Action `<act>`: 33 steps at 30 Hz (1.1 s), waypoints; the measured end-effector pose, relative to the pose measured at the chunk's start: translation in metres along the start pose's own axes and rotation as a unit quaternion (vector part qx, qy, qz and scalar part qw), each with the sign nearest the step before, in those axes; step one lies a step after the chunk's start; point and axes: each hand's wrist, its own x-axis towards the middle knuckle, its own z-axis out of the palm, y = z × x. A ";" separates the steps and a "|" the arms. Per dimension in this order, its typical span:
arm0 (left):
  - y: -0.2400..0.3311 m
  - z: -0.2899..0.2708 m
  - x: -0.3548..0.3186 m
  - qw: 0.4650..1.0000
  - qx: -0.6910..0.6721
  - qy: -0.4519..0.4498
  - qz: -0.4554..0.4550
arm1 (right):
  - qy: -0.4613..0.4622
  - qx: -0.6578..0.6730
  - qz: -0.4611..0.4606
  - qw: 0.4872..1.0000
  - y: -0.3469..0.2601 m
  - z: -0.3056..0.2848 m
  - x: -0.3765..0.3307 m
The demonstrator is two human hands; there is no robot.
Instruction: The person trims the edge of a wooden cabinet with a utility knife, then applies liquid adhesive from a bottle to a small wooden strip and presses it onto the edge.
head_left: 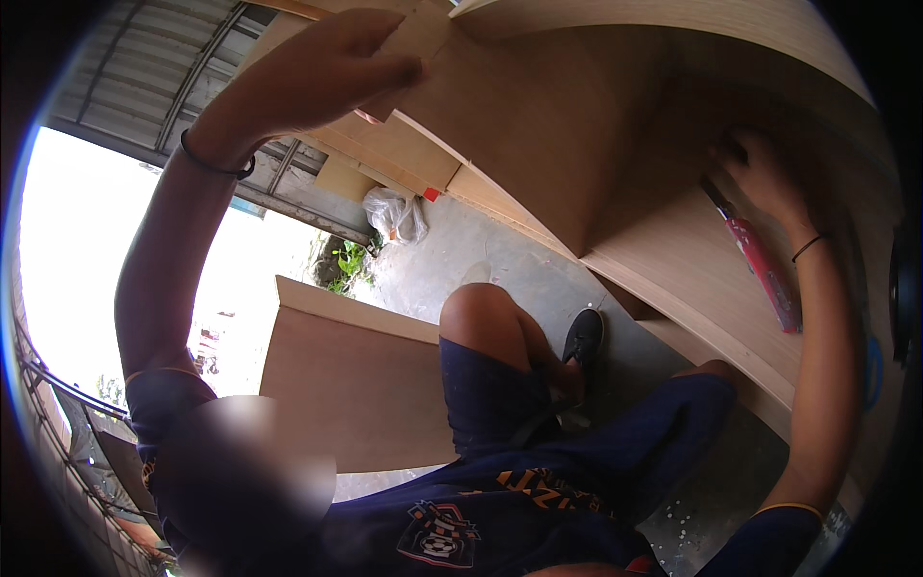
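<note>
My left hand (351,72) is raised at the upper left, its fingers bent around the edge of a light wooden panel (538,115) of a cabinet; some of the fingers are hidden. At the right, my right hand (766,178) reaches into the shaded cabinet compartment. Its fingers are curled together near the wood, and shadow hides whatever may be between them. Beside that wrist a red-handled utility knife (761,269) lies on the wooden board (673,274), its metal blade pointing toward the fingers.
A loose wooden board (356,380) stands left of my bent knee. Farther off, a clear plastic bag (394,213) sits on the grey concrete floor (452,255) near a green plant (348,264). A curved wooden edge (673,17) runs overhead. Corrugated metal sheeting (144,67) is at the upper left.
</note>
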 end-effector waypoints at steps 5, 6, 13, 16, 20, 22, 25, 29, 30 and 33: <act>0.002 0.007 -0.004 1.000 -0.008 0.022 -0.013 | -0.006 -0.012 0.000 1.000 -0.003 -0.003 0.000; 0.004 0.009 -0.004 0.999 -0.020 0.042 -0.016 | 0.031 -0.025 -0.008 0.999 0.002 0.002 -0.003; 0.008 -0.005 0.002 0.989 -0.102 -0.013 -0.104 | 0.038 -0.042 0.007 0.998 0.000 0.004 -0.004; 0.006 -0.004 0.004 0.992 -0.109 -0.053 -0.044 | 0.002 -0.027 0.009 1.000 0.003 0.001 0.001; -0.002 0.003 0.001 0.999 -0.053 0.005 -0.011 | -0.012 -0.013 0.003 1.000 -0.009 -0.005 -0.002; -0.002 0.004 0.001 0.999 -0.043 0.012 -0.014 | -0.003 -0.019 -0.001 1.000 -0.012 -0.005 -0.003; 0.002 0.009 0.000 0.998 -0.059 0.033 -0.012 | -0.002 -0.012 -0.006 1.000 -0.008 -0.004 -0.001; -0.002 0.001 0.003 0.999 0.044 0.007 0.011 | 0.030 -0.013 -0.011 0.999 0.002 0.005 0.000; -0.001 -0.001 0.003 0.997 0.068 -0.010 0.016 | 0.040 -0.009 -0.017 0.999 0.002 0.007 -0.001; 0.012 0.003 0.006 0.998 0.034 -0.002 -0.061 | 0.030 -0.011 -0.013 0.999 0.002 0.005 0.000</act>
